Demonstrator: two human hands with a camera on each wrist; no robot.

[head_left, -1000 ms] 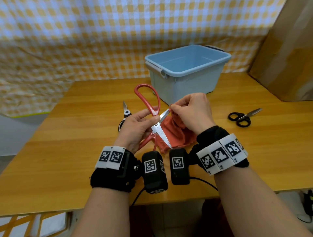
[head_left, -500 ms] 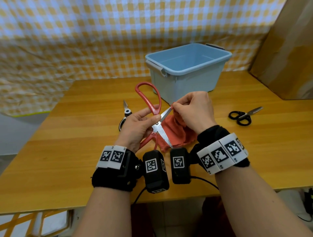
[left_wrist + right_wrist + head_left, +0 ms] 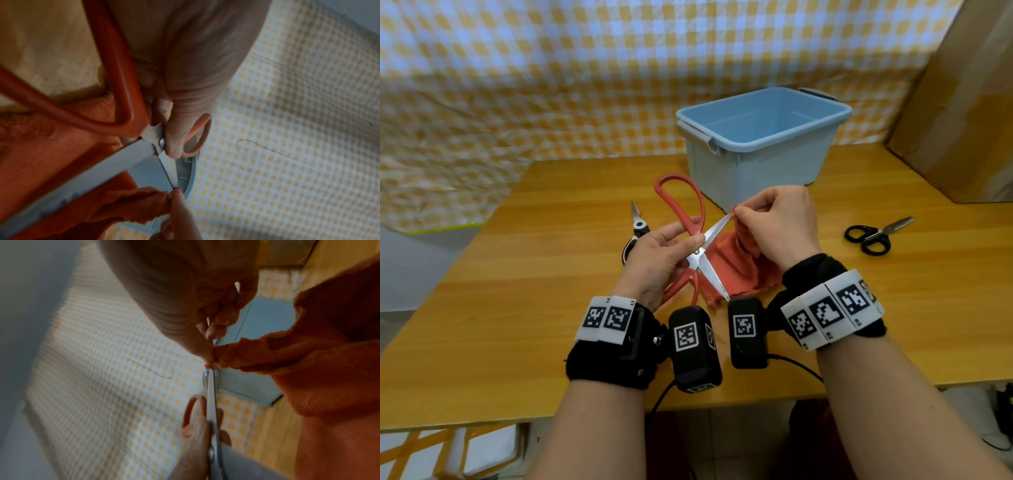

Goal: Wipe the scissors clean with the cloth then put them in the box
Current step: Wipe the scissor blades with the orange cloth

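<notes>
My left hand (image 3: pixel 674 246) grips the red-handled scissors (image 3: pixel 688 219) near the pivot, blades spread wide above the table. One blade points up and right, the other down toward me. My right hand (image 3: pixel 743 216) pinches the orange-red cloth (image 3: pixel 736 267) round the tip of the upper blade; the rest of the cloth hangs below. In the left wrist view my thumb lies by the pivot of the scissors (image 3: pixel 152 142) and the cloth (image 3: pixel 131 204) is bunched at the blade tip. The right wrist view shows the cloth (image 3: pixel 267 353) pinched over the blade. The blue box (image 3: pixel 756 144) stands empty just behind.
A black-handled pair of scissors (image 3: pixel 873 236) lies on the wooden table (image 3: pixel 517 274) to the right. Another black-and-white pair (image 3: pixel 635 226) lies left, partly behind my left hand. A cardboard sheet (image 3: pixel 962 102) leans at the far right. A checked curtain hangs behind.
My right hand has slid the cloth outward along the upper blade to its tip. The left hand keeps the same hold on the scissors.
</notes>
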